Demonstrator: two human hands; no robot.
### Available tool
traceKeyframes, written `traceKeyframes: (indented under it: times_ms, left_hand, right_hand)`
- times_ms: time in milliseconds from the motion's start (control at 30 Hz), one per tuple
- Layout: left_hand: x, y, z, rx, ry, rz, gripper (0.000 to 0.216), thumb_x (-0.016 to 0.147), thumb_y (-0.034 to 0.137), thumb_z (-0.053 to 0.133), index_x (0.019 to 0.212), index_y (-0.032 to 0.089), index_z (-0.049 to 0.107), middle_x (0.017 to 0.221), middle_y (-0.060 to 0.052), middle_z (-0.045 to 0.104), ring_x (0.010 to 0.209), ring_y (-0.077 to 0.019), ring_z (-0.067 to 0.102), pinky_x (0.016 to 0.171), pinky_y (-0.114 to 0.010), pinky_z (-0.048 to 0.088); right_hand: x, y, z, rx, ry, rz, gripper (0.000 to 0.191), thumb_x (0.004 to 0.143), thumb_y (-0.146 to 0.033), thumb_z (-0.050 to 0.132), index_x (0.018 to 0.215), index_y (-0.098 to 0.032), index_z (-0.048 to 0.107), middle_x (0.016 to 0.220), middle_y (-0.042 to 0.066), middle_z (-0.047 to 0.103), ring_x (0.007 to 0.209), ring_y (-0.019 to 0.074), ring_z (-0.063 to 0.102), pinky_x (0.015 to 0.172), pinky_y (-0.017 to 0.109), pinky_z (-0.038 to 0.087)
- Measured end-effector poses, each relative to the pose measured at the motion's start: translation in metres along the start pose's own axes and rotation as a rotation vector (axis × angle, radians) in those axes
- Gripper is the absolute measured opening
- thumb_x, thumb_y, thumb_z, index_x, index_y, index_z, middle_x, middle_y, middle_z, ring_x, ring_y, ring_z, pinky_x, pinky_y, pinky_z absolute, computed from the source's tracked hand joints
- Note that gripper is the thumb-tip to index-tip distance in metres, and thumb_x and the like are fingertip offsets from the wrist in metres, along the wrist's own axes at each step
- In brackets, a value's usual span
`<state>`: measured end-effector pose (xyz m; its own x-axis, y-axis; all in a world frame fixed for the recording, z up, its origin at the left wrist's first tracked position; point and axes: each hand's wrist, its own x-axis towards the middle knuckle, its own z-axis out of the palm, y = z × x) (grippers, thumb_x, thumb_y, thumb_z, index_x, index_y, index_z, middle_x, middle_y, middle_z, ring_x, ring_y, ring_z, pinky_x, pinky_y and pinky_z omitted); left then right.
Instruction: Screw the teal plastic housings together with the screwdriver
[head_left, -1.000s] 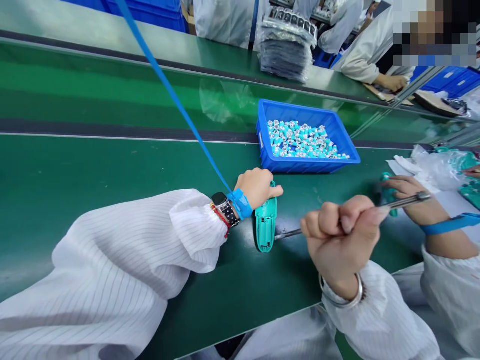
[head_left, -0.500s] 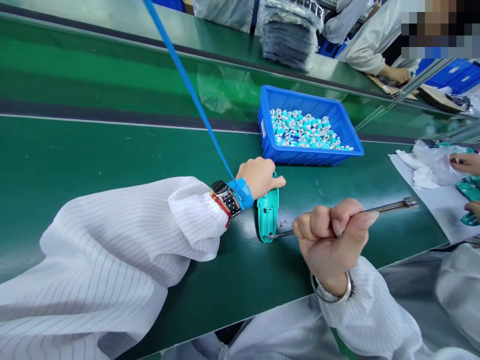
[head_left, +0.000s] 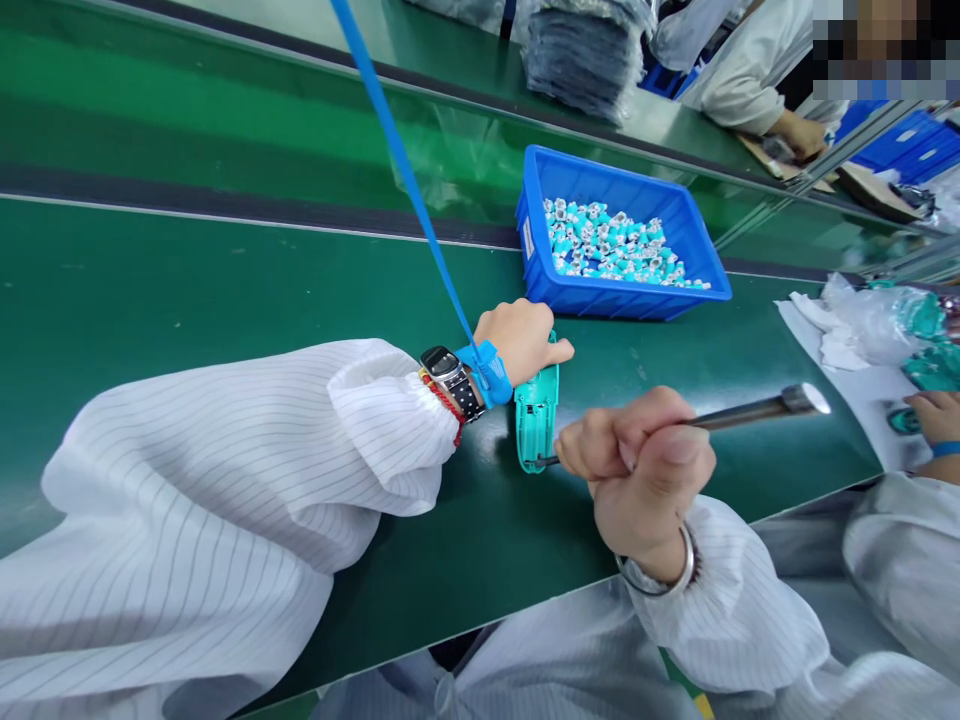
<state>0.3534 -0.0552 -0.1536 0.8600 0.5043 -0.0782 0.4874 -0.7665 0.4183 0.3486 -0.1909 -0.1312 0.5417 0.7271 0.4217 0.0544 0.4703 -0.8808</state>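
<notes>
My left hand (head_left: pixel 520 338) is closed over the top of a teal plastic housing (head_left: pixel 535 420) that stands on its edge on the green bench (head_left: pixel 225 300). A blue wrist strap (head_left: pixel 492 372) and a watch sit on that wrist. My right hand (head_left: pixel 641 475) is a fist around metal tweezers (head_left: pixel 757 410). Their tip touches the lower end of the housing.
A blue bin (head_left: pixel 622 300) of several small teal and silver parts stands just behind the housing. A co-worker's hand (head_left: pixel 930 412) works over white paper and plastic bags at the right. Stacked dark bags (head_left: pixel 581 55) and another person sit across the conveyor.
My right hand has moved left, closer to the housing, and the tweezers now point more steeply into its lower end. My left hand kept its hold.
</notes>
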Motion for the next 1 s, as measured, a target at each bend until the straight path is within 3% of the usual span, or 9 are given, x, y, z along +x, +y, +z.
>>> traceKeyframes:
  times_ms: [233,433,633,1000]
  left_hand:
    - [0.002,-0.004,-0.002,0.014,0.028,0.000,0.040,0.077,0.046,0.045,0.086,0.014,0.067,0.088,-0.012,0.066,0.087,-0.0301,0.062,0.071,-0.037,0.048]
    - [0.002,-0.006,-0.002,0.023,0.029,0.006,0.041,0.077,0.047,0.046,0.087,0.014,0.067,0.092,-0.013,0.066,0.089,-0.0301,0.061,0.073,-0.037,0.047]
    - [0.002,-0.005,-0.002,0.010,0.040,0.005,0.041,0.076,0.046,0.045,0.087,0.014,0.067,0.090,-0.013,0.067,0.087,-0.0300,0.062,0.070,-0.037,0.047]
    - [-0.001,-0.005,0.001,-0.061,0.109,0.006,0.036,0.079,0.041,0.042,0.076,0.013,0.065,0.080,-0.012,0.065,0.081,-0.0281,0.061,0.065,-0.035,0.043]
  right_hand:
    - [0.002,0.005,0.003,0.008,-0.013,-0.007,0.032,0.091,-0.040,0.038,0.066,-0.021,0.038,0.052,-0.008,0.018,0.039,0.0044,0.017,0.039,0.018,0.020]
    - [0.012,-0.005,-0.005,0.077,0.157,-0.012,0.037,0.090,-0.043,0.040,0.061,-0.021,0.035,0.050,-0.008,0.012,0.037,0.0045,0.010,0.035,0.018,0.014]
    - [0.011,0.000,-0.002,0.084,0.141,0.054,0.036,0.089,-0.043,0.042,0.062,-0.021,0.036,0.049,-0.008,0.015,0.037,0.0050,0.011,0.035,0.019,0.014]
    - [0.005,0.005,0.003,0.009,0.100,-0.041,0.030,0.090,-0.036,0.044,0.064,-0.021,0.041,0.050,-0.008,0.017,0.037,0.0047,0.015,0.035,0.019,0.018]
